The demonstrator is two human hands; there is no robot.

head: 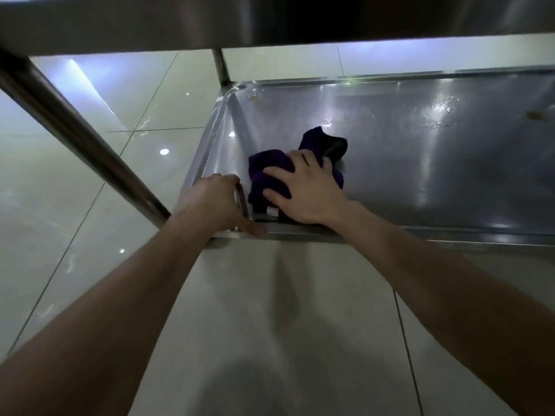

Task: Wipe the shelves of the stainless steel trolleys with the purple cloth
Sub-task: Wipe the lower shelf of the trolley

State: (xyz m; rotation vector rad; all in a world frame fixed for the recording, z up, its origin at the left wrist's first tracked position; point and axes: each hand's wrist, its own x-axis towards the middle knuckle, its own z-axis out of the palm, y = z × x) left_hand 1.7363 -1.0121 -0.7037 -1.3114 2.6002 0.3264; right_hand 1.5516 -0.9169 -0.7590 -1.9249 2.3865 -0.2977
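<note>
Left hand (pixel 216 202) grips shelf rim (pixel 450 236); purple cloth (pixel 270 172) under right hand (pixel 306 190).

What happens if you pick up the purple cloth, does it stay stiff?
Probably floppy: the cloth lies bunched in soft folds under the right hand. Likely light, as it looks small. It should slide easily on the smooth, shiny shelf.

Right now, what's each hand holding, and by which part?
The left hand grips the shelf at its near left corner. The right hand grips nothing: it presses flat on the middle of the cloth.
</note>
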